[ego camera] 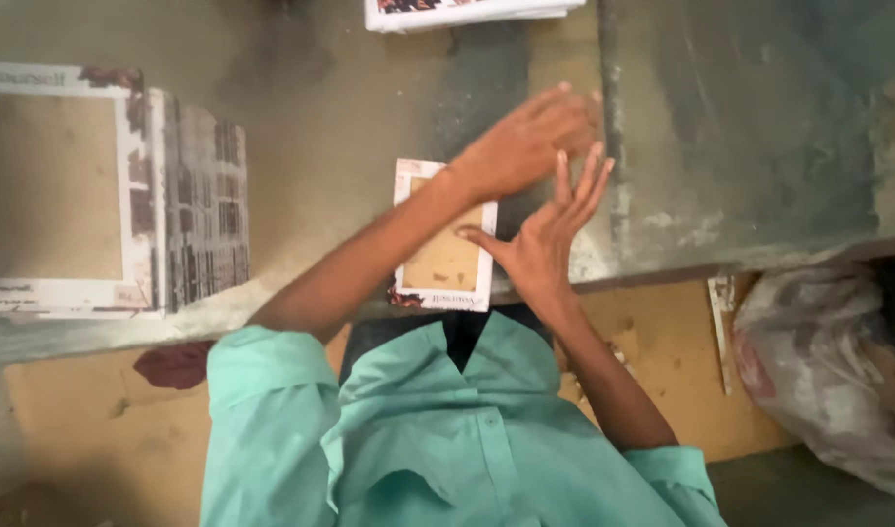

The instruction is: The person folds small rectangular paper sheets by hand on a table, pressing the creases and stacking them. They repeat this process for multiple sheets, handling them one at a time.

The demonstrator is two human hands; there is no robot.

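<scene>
A small brown card with a white printed border [443, 265] lies flat at the near edge of the grey worktable [759, 146]. My left hand [525, 141] reaches across it with the fingers stretched out and holds nothing; its forearm covers the card's upper part. My right hand [550, 239] hovers just right of the card with the fingers spread, palm toward the left hand, and is empty. The two hands nearly touch at the fingertips.
A stack of larger bordered cards [67, 185] sits at the table's left, over printed sheets [208, 205]. Another stack [467, 12] lies at the far edge. A crumpled plastic bag [828, 361] and brown cardboard [662, 342] are below the table.
</scene>
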